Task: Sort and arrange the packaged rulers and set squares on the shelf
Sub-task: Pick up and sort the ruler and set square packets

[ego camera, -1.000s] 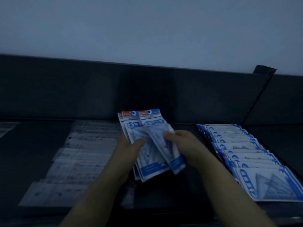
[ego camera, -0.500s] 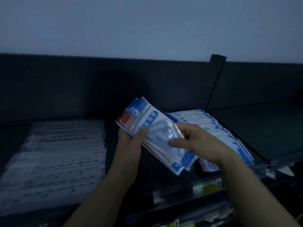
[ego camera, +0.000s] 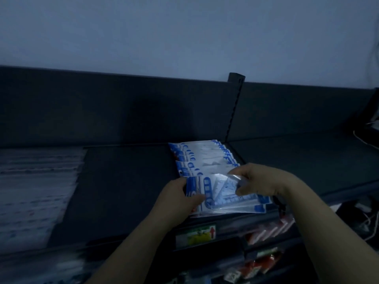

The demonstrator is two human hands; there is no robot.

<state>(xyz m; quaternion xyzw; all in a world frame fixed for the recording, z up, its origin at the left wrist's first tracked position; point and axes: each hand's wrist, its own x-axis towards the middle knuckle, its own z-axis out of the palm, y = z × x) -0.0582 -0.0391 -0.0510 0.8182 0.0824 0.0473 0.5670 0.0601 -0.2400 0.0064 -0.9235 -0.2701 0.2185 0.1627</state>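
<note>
1. Bundle of set-square packs (ego camera: 221,198) is now down at the near end of the row of blue packs (ego camera: 202,158), on the right part of the shelf (ego camera: 127,191). Half a second ago it is up in the air, tilted, clear of the shelf.
2. A second ago the packs are fanned out between the hands. Now they lie flat and mostly squared, with the near edges a little staggered.
3. Left hand (ego camera: 178,198) grips the bundle's left edge with the thumb on top; the fingers underneath are hidden.
4. Right hand (ego camera: 260,181) pinches the clear film at the bundle's far right side between thumb and fingers.
5. Bundle seems to overlap the nearest pack of the row. Blur hides whether its weight is fully on the shelf.
6. Clear ruler packs (ego camera: 34,185) lie at the far left, well apart from the blue row, with bare shelf between them. They look untouched; only the view has swung right.
7. Judgement: the placing step is almost done and the set squares are joining their own kind. What is left is to let go and nudge the edges in line.
8. Risk: the slick film could slide the top pack toward the shelf's near lip, above the price label (ego camera: 195,232).
</note>
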